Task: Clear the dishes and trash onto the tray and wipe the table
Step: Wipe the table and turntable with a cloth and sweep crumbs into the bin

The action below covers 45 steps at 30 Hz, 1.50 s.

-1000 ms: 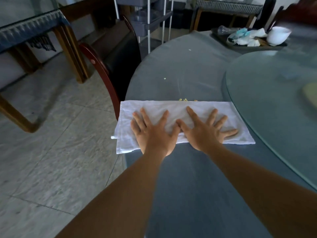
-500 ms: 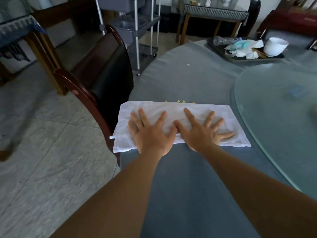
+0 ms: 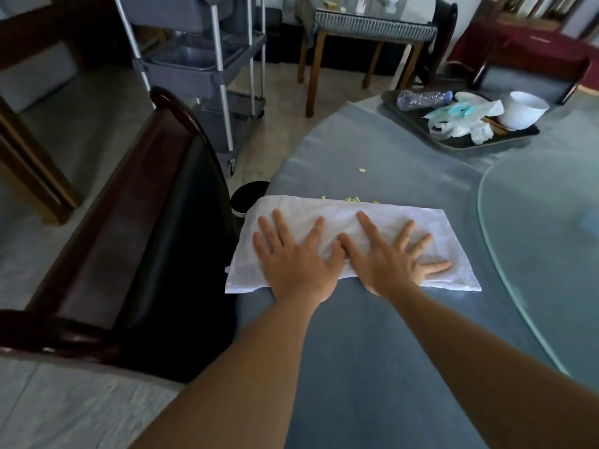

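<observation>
our left hand (image 3: pixel 296 264) and right hand (image 3: pixel 393 259) press flat, fingers spread, thumbs touching, on the folded white cloth (image 3: pixel 350 218) near the blue table's (image 3: pixel 372 351) edge. its long axis runs from 9 to 3 o'clock. yellow crumbs (image 3: pixel 353 199) lie at its 12 o'clock edge, the loaded tray (image 3: pixel 408 119) at 1 o'clock.

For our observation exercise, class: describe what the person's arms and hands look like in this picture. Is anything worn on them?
Both forearms are bare right down to the bottom edge of the picture; no sleeve shows on either. The left hand and the right hand wear no gloves, and no ring, watch or bracelet can be seen on the fingers or wrists. No markings or bandages are visible.
</observation>
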### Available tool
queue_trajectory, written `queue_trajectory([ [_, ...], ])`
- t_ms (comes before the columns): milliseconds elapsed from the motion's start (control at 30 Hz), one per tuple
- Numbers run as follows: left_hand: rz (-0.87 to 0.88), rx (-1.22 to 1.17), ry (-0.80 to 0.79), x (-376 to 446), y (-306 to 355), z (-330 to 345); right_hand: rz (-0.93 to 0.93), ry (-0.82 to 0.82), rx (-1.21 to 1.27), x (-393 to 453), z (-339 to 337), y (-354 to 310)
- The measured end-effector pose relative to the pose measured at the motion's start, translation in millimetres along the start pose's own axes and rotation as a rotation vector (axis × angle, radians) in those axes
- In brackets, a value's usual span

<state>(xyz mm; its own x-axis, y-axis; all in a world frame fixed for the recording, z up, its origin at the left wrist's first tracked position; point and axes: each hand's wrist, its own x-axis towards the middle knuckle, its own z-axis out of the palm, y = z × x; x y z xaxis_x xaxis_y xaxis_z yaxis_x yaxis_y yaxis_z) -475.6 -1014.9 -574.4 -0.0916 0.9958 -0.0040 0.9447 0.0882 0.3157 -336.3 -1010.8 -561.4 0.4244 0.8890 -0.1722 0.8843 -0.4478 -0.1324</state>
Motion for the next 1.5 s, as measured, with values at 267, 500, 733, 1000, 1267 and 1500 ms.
queue_trajectory([
  [267, 0.069, 0.001, -0.039, 87, 9, 3, 0.088, 0.001, 0.033, 66, -7, -35],
  [500, 0.153, 0.008, -0.092, 169, 22, 10, 0.188, 0.012, 0.024, 131, -14, -65],
  [733, 0.274, -0.014, -0.125, 251, 40, 15, 0.318, 0.035, 0.033, 191, -24, -90],
  [1000, 0.425, 0.013, -0.190, 301, 48, 16, 0.395, 0.037, 0.057, 215, -27, -96],
  [1267, 0.469, -0.100, -0.138, 305, 45, 22, 0.419, 0.027, 0.040, 216, -26, -97],
  [1500, 0.497, -0.199, -0.126, 305, 42, 21, 0.430, 0.044, 0.046, 212, -29, -98],
])
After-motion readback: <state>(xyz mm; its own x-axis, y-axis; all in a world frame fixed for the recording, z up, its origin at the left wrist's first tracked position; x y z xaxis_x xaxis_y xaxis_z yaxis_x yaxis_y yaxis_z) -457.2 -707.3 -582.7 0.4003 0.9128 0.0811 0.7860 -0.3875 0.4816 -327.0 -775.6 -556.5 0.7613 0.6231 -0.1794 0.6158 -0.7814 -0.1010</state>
